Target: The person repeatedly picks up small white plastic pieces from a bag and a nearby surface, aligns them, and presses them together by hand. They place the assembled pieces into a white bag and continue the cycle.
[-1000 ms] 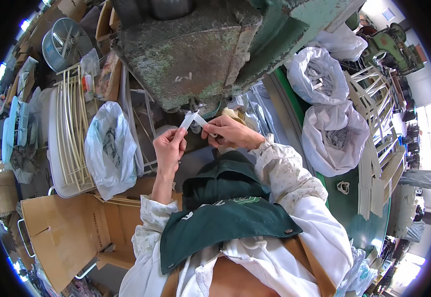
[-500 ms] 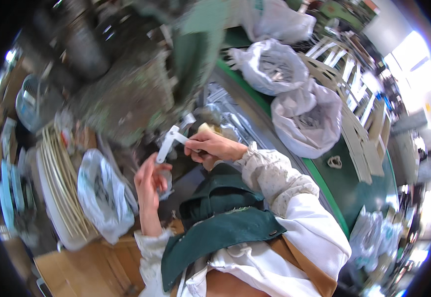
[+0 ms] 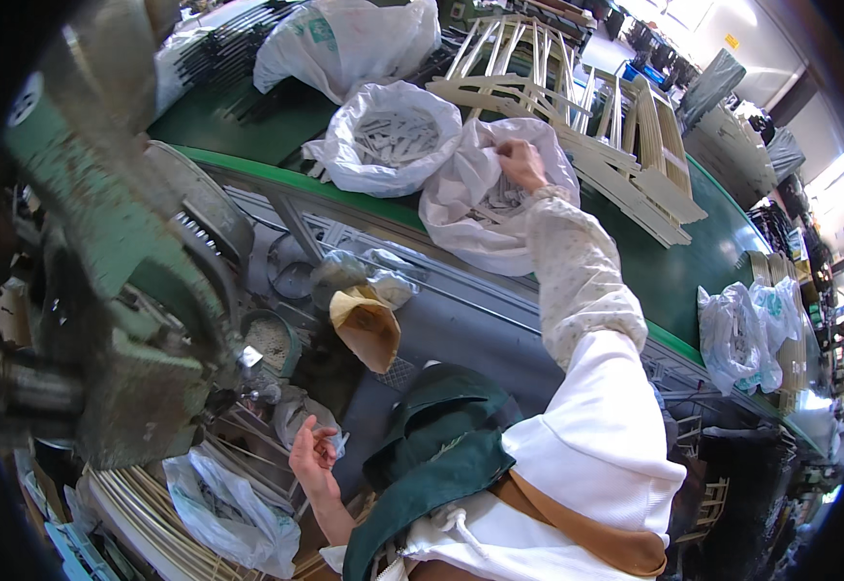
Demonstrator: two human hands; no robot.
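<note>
My right hand [image 3: 521,165] is in the mouth of a white plastic bag [image 3: 485,247] on the green-topped bench. Its fingers are curled downward, and whatever they hold is hidden. Small flat light-grey strips [image 3: 501,200] lie in that bag below the hand. Low in the view, my left hand [image 3: 315,460] is held up with nothing in it, its fingers apart and loosely bent. Beside it are a crumpled clear plastic bag [image 3: 296,414] and a worn green machine [image 3: 141,387].
Another white bag of strips [image 3: 393,140] stands left of the first, on the green bench [image 3: 654,281]. Stacked cream slats [image 3: 625,194] lie to the right. A tan paper-like bag [image 3: 366,327] sits below the bench edge. A bag of dark pieces [image 3: 233,513] is at the lower left.
My view has swung right toward the bench. The white hinged strip held at the machine is out of sight. My right hand has moved into the bag; my left hand is away from the strip.
</note>
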